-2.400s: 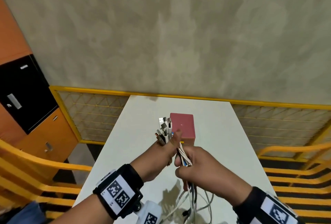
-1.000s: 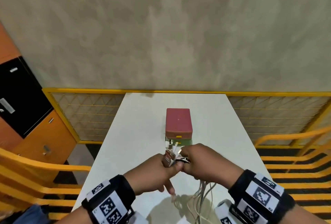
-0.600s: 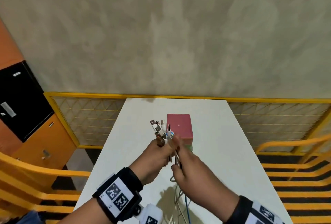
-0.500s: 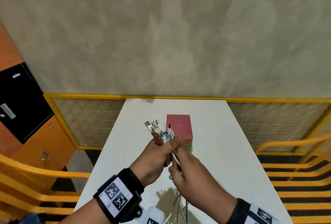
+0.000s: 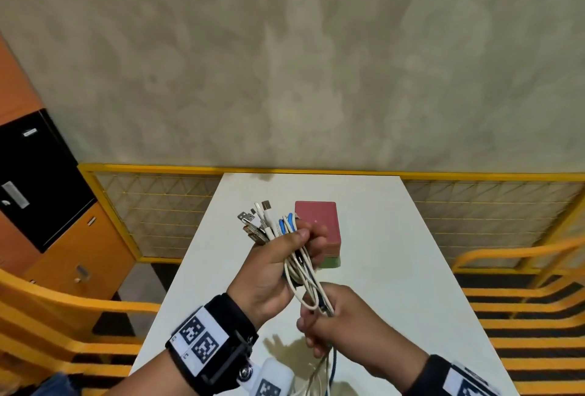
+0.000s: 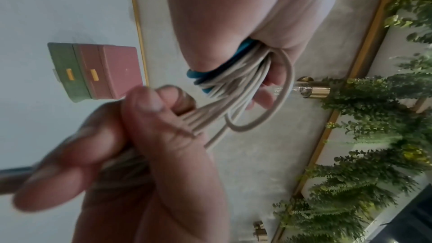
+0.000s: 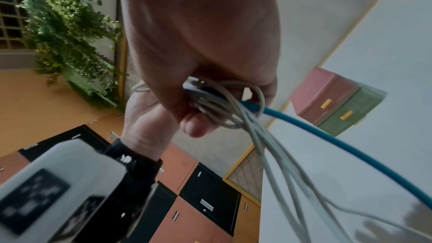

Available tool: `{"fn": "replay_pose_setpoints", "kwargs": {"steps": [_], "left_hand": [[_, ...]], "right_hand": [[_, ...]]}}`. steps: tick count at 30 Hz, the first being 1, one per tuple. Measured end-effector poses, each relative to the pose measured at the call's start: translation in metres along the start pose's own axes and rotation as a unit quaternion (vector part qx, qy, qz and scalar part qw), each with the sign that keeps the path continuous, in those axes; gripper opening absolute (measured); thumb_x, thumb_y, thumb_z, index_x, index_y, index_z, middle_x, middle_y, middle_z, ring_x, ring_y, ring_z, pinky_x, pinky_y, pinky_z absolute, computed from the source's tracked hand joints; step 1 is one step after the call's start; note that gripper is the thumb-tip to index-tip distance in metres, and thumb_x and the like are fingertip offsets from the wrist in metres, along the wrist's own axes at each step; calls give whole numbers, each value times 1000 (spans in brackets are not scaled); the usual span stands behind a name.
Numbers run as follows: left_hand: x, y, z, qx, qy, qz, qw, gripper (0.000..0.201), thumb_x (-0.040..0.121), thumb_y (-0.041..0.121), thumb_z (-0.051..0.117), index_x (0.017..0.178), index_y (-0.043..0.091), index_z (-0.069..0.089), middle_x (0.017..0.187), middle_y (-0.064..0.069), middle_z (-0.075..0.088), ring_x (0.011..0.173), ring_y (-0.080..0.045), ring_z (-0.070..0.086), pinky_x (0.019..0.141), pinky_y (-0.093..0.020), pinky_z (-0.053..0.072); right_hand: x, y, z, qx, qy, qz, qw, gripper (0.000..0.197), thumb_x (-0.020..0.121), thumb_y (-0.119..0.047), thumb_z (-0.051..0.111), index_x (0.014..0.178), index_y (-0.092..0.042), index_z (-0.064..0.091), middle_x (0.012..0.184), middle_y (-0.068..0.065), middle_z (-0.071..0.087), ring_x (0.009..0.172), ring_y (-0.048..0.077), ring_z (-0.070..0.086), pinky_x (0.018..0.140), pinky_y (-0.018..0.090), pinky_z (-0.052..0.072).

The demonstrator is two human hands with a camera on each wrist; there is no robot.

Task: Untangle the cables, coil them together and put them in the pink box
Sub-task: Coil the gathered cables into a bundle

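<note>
Above the white table (image 5: 395, 285), my left hand (image 5: 300, 247) grips a bundle of white and blue cables (image 5: 300, 272). Their plug ends (image 5: 258, 223) fan out above the fist. In the left wrist view the cable loops (image 6: 236, 75) lie round the left hand's fingers (image 6: 264, 97). Just below, my right hand (image 5: 315, 316) pinches the loose strands, which hang down toward the table. The right wrist view shows the blue cable (image 7: 327, 136) and white strands (image 7: 268, 154) trailing out of the right hand (image 7: 198, 114). The pink box (image 5: 316, 221) stands closed behind the hands.
The pink box sits on top of a green box (image 5: 330, 262) at mid-table. A yellow mesh fence (image 5: 152, 205) borders the table's far end and sides. Orange and black lockers (image 5: 41, 193) stand at the left, and yellow rails (image 5: 522, 269) at the right.
My right hand has slid down the strands toward me, away from the left fist. More cable loops now hang from the left hand, which stays raised in front of the pink box.
</note>
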State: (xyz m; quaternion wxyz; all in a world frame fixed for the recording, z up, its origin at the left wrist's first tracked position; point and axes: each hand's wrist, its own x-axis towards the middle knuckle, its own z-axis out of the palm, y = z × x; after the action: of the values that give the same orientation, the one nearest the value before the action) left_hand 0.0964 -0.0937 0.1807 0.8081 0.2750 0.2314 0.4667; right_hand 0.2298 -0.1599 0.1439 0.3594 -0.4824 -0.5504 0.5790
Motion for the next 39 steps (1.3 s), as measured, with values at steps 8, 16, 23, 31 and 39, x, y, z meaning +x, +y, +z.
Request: {"fn": "replay_pose_setpoints", "kwargs": {"steps": [8, 16, 23, 31, 39], "left_hand": [[-10, 12, 7, 0, -100, 4, 995, 38, 65, 36, 90, 82, 6, 73, 52, 4, 50, 37, -2, 46, 42, -19, 44], [-38, 9, -15, 92, -291, -126, 944, 42, 82, 51, 71, 91, 9, 71, 57, 10, 60, 44, 3, 53, 50, -16, 48], [-40, 5, -33, 331, -239, -235, 882, 40, 83, 46, 75, 83, 6, 68, 52, 2, 53, 39, -5, 45, 44, -20, 44], [-32, 3, -27, 715, -121, -167, 668, 29, 83, 40, 74, 67, 19, 60, 62, 7, 67, 54, -11, 61, 57, -20, 45], [-4, -1, -50, 570, 8, 35, 821, 15, 77, 44, 74, 88, 34, 70, 65, 0, 69, 56, -9, 64, 61, -39, 53]], "right_hand": [[6, 24, -13, -97, -104, 62, 988, 9, 80, -14, 67, 76, -21, 68, 71, 11, 62, 61, 24, 57, 63, 30, 49], [25, 26, -56, -296, -11, 61, 953, 5, 77, -23, 67, 72, -22, 68, 63, -10, 59, 58, 10, 51, 56, 28, 48], [30, -15, -62, -514, -6, -16, 857, 12, 79, -24, 66, 89, -24, 71, 79, -10, 62, 66, 6, 51, 61, 27, 42], [30, -26, -58, -460, -31, -5, 888, 22, 81, -34, 71, 69, -21, 58, 68, -5, 57, 56, 11, 49, 53, 27, 38], [19, -27, -44, -272, 38, -101, 956, 30, 100, -26, 52, 124, -42, 58, 60, -31, 55, 58, -6, 51, 55, 7, 33]]}}
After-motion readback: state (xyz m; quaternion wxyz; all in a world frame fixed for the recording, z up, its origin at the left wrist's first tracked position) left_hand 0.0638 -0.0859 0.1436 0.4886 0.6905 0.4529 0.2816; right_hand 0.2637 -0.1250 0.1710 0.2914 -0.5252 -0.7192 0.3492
